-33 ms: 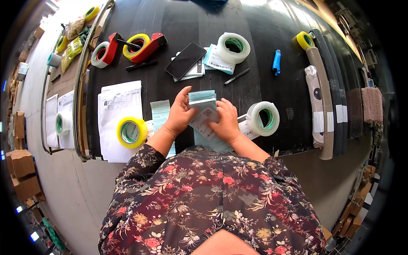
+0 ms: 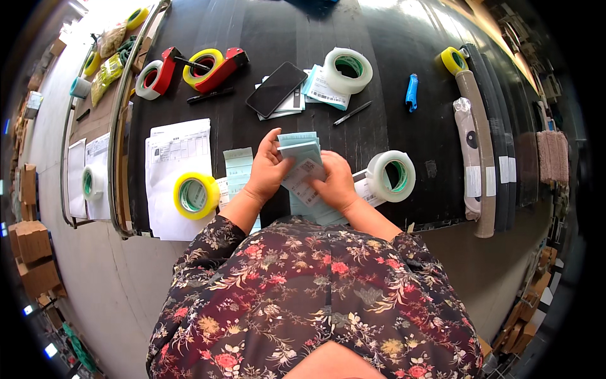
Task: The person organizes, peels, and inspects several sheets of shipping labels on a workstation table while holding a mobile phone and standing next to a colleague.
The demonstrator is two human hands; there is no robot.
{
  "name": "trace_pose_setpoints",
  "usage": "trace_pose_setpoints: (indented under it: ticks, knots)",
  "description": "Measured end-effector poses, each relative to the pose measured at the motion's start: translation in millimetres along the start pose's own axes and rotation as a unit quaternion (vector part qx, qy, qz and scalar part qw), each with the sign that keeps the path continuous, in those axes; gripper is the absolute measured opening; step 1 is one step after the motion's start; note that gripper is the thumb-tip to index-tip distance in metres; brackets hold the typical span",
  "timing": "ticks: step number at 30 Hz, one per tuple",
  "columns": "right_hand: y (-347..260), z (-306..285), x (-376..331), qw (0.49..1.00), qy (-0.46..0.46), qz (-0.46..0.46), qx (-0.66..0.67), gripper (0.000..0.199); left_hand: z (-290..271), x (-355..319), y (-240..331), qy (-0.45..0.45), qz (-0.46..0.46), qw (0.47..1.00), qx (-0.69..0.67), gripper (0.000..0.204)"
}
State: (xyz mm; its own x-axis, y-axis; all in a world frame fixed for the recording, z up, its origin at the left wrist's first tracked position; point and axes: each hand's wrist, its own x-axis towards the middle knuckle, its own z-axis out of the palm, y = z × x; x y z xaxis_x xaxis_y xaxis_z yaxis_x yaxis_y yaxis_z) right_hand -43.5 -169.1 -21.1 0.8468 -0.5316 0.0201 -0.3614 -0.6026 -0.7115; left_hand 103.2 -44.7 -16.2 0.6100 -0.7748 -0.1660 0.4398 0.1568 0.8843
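Between my two hands is a stack of pale blue-green printed labels [image 2: 304, 165], fanned a little at the far end. My left hand [image 2: 268, 167] grips its left side, thumb on top and fingers curled behind. On the right side my right hand [image 2: 336, 182] holds the stack, its thumb over the lower part and the other fingers partly hidden. More pale blue label strips lie under and in front of my hands. Another label strip [image 2: 238, 169] lies left of my left wrist. A roll of clear tape [image 2: 408, 177] stands to the right of my right hand.
A yellow tape roll [image 2: 178, 196] rests by white printed sheets [image 2: 170, 222] at left. Farther back lie two red tape dispensers [image 2: 169, 71], a black phone [image 2: 276, 90], another clear tape roll [image 2: 331, 71], a pen [image 2: 352, 114] and a blue cutter [image 2: 411, 93]. Long rolls [image 2: 478, 151] line the right side.
The far ends of the labels in my hands are fanned slightly more apart. Both hands stay in nearly the same place.
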Motion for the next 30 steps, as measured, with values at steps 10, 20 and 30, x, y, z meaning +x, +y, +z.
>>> trace_pose_setpoints:
  ticks: [10,20,30]
  knots:
    - [9,-45,5,0.722,-0.033,0.262,0.64,0.029,-12,-1,19,0.049,-0.169,0.984,-0.022,0.051]
    - [21,-39,8,0.695,-0.06,0.241,0.674,0.03,-12,19,31,0.002,0.111,0.868,0.485,0.032]
    - [17,-47,26,0.719,-0.001,0.199,0.666,0.032,-33,112,50,0.049,0.042,0.672,0.738,0.076]
